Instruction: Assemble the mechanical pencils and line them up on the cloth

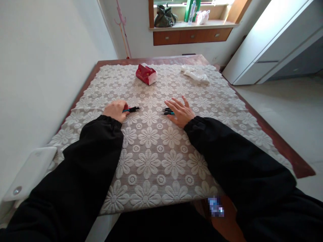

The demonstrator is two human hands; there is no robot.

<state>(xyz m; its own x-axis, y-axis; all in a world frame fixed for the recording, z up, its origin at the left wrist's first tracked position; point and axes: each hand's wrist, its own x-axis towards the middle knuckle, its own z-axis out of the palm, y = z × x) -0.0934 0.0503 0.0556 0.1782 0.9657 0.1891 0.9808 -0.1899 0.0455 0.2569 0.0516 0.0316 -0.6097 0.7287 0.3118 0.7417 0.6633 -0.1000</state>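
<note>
My left hand [115, 110] rests on the lace tablecloth [151, 158], its fingers closed around a pen [132, 109] whose black tip sticks out to the right. My right hand [179, 111] lies flat with fingers spread, its fingertips on a small bundle of dark pens [167, 111] lying on the cloth. Both arms wear black sleeves. About a hand's width of cloth separates the two hands.
A red tissue pack [146, 74] and a crumpled white cloth [195, 74] lie at the table's far end. The wooden table edge [280, 143] shows on the right. A white wall runs along the left, with a white device [27, 173] near the front-left corner.
</note>
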